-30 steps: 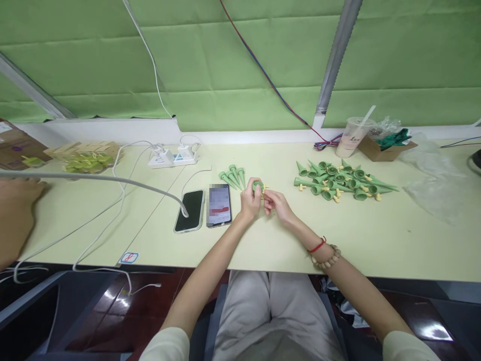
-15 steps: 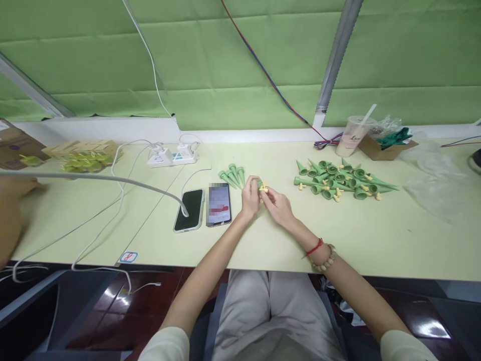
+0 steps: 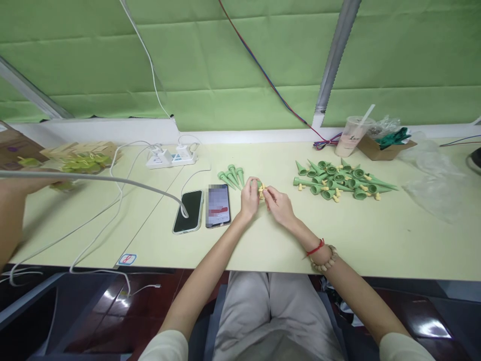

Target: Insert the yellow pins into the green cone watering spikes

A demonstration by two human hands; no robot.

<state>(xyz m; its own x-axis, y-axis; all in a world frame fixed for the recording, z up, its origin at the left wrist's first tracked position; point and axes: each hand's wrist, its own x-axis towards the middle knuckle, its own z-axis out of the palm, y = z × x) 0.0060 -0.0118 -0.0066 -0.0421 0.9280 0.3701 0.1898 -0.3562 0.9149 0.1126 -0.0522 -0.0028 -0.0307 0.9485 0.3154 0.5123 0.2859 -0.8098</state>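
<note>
My left hand is closed around a green plastic watering spike, whose body is mostly hidden by the fingers. Against its end my right hand pinches a small yellow valve. The two hands nearly touch above the table. Just behind my left hand lie several green spikes, side by side. To the right of my right hand spreads a heap of green spikes with yellow valves among them.
Left of my hands are two phones and a white power strip with trailing cables. A drink cup, a small cardboard box and clear plastic bags stand at the right. Another person's arm reaches in from the left.
My right fingers have shifted slightly at the yellow valve, while my left hand keeps its hold on the spike. The other person's arm has moved farther in, to the right.
</note>
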